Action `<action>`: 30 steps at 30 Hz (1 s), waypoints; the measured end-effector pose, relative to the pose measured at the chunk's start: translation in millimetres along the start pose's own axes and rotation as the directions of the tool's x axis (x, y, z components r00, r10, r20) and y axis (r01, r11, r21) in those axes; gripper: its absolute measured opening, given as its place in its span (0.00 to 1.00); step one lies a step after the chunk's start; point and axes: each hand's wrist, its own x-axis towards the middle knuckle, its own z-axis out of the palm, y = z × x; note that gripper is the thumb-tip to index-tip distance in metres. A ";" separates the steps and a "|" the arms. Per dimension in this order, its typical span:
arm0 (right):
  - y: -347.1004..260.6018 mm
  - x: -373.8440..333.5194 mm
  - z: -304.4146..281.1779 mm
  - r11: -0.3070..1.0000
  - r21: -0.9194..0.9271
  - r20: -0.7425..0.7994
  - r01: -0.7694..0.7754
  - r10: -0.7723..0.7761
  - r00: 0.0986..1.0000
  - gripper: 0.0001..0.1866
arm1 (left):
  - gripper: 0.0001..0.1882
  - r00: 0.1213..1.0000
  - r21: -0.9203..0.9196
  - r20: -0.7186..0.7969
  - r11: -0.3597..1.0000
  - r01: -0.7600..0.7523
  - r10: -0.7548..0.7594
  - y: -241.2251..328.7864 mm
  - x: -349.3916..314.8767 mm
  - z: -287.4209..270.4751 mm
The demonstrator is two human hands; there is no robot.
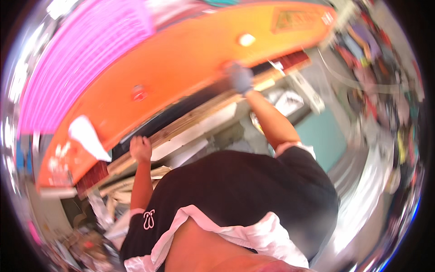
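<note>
- Left hand (141, 148): beside wooden rail (181, 127), fingers apparently curled; cannot tell whether they clamp anything.
- Right hand (240, 78): greyish, motion-blurred, at near edge of orange table (190, 63); grip cannot be told.
- On tabletop: white sheet (86, 136), small red piece (138, 94).
- Pink ribbed crate (86, 59), far side: top cut off, contents unclear.

L hand (141, 148) + R hand (240, 79) = 2; 1 ea.: orange surface (186, 63), pink pc. (86, 63), wht. sheet (87, 135), wht. rd. pc. (247, 40), red pc. (139, 93).
</note>
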 end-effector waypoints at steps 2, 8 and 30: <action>-41.2 -28.8 1.1 0.837 0.285 0.688 -0.468 0.162 0.708 0.15 | 0.12 0.990 0.055 0.138 0.998 -0.032 0.024 -6.7 4.1 -4.7; -84.8 -70.7 9.1 0.896 0.241 0.448 -0.373 0.239 0.862 0.17 | 0.16 0.957 0.042 0.289 0.998 -0.055 0.041 -29.2 -3.1 -13.5; -97.4 -143.3 -88.9 0.897 0.206 0.422 -0.390 0.279 0.863 0.15 | 0.19 0.882 -0.018 0.460 0.992 0.128 -0.106 27.9 -69.5 -92.7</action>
